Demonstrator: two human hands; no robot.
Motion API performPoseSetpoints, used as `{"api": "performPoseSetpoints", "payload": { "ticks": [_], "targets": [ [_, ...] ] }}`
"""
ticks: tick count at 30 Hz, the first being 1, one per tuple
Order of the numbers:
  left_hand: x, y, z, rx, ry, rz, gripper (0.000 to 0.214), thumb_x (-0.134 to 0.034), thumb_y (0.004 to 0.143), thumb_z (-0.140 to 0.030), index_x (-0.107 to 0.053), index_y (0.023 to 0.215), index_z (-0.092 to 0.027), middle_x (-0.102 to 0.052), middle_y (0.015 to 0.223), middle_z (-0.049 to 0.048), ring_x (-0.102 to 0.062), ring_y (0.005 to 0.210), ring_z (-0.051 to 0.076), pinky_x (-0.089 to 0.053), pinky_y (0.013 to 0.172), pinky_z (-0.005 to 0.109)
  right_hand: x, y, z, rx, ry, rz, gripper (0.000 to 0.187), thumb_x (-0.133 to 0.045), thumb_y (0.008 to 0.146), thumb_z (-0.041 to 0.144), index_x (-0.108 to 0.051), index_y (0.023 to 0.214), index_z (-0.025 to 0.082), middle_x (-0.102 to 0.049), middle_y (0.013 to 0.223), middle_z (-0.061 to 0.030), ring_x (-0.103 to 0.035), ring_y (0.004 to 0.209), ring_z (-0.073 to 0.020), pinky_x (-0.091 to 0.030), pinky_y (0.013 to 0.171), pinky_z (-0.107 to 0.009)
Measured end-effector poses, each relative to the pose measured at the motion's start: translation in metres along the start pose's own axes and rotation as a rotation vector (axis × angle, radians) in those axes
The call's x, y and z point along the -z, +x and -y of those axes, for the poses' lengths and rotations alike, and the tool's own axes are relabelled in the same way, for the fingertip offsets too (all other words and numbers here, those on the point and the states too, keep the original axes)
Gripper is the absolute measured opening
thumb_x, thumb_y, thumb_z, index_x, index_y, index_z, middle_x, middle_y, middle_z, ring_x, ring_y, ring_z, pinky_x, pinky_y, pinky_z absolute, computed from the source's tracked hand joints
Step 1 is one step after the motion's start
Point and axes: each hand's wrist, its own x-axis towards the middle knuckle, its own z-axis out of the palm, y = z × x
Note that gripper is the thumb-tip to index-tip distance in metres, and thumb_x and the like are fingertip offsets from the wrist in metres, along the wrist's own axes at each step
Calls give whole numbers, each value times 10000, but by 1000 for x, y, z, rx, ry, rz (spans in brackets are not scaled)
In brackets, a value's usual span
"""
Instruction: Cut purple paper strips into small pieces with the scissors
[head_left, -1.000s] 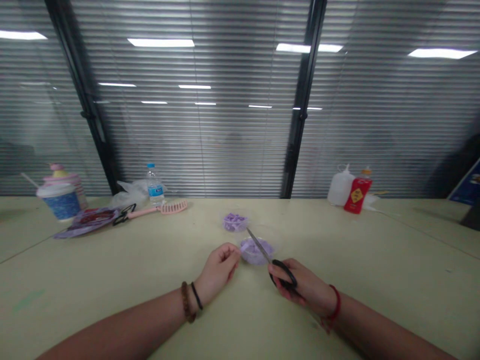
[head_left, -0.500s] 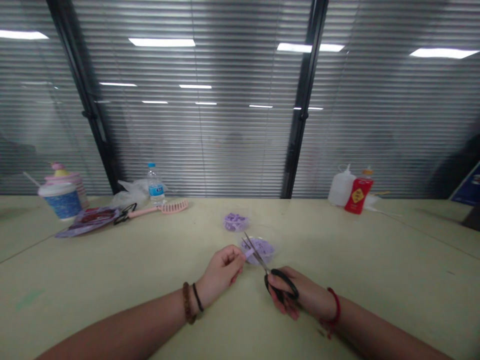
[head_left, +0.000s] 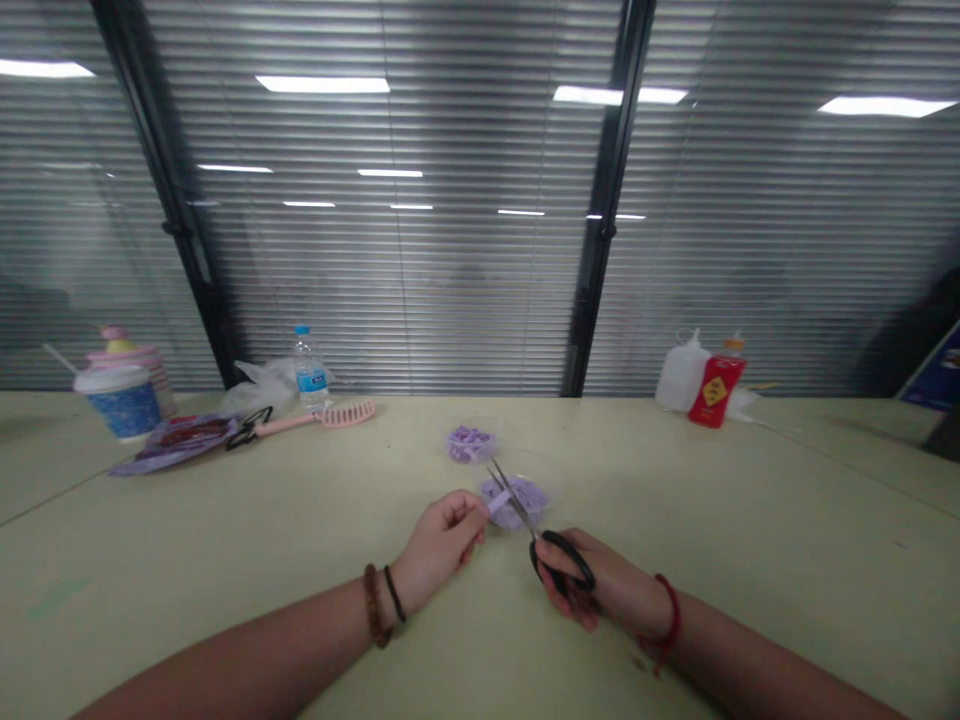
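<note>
Between its thumb and fingers, my left hand point(head_left: 444, 535) pinches a narrow purple strip point(head_left: 499, 501). The strip's free end points right, to the blades of the black-handled scissors point(head_left: 523, 518). My right hand point(head_left: 581, 575) has its fingers through the scissor handles, and the blades are slightly parted. Whether they touch the strip I cannot tell. Beneath the blades stands a clear bowl of purple cut pieces point(head_left: 531, 497), partly hidden by the scissors. Farther back is a smaller clear bowl with purple pieces point(head_left: 470, 445).
On the left stand a blue-and-white cup point(head_left: 124, 402), a purple packet point(head_left: 169, 447), a pink hairbrush point(head_left: 349, 414) and a water bottle point(head_left: 310, 372). A white squeeze bottle point(head_left: 681, 377) and a red bottle point(head_left: 718, 388) are at the back right of the table point(head_left: 750, 530).
The scissors' tips have shifted slightly, and their blades look a bit closer together. My left hand stays nearly in place, still pinching the strip.
</note>
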Motion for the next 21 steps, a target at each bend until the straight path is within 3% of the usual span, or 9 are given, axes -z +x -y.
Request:
{"api": "performPoseSetpoints", "payload": {
  "ticks": [4,6,11,21],
  "targets": [
    [1,2,0,5,-19,-34,304,-494,748,-440,-473,676,-145,-431,493,-59,-319,347,43,-241,337,160,1,2,0,0,-30,-105,501,-575,647,601,-445,543,129,-456,395,33,-286,244,-9,-176,241,-121],
    [1,2,0,6,-46,-66,298,-501,741,-437,-470,670,-150,-427,482,-63,-318,337,43,-240,331,160,3,2,0,13,-24,-114,510,-549,664,613,-454,551,124,-477,414,22,-306,251,-10,-198,251,-121],
    [3,3,-2,-11,-100,-130,301,-501,751,-436,-440,644,-162,-391,442,-79,-317,329,44,-245,333,155,5,0,1,-5,-67,54,575,-451,690,668,-499,567,109,-508,451,-8,-390,284,-37,-269,277,-132],
    [-1,-2,-3,-22,-56,46,301,-491,776,-442,-460,712,-149,-425,505,-66,-324,353,36,-239,344,152,-2,-2,4,-23,-150,66,522,-539,648,626,-486,566,114,-496,462,2,-382,298,-32,-254,282,-130]
  ]
}}
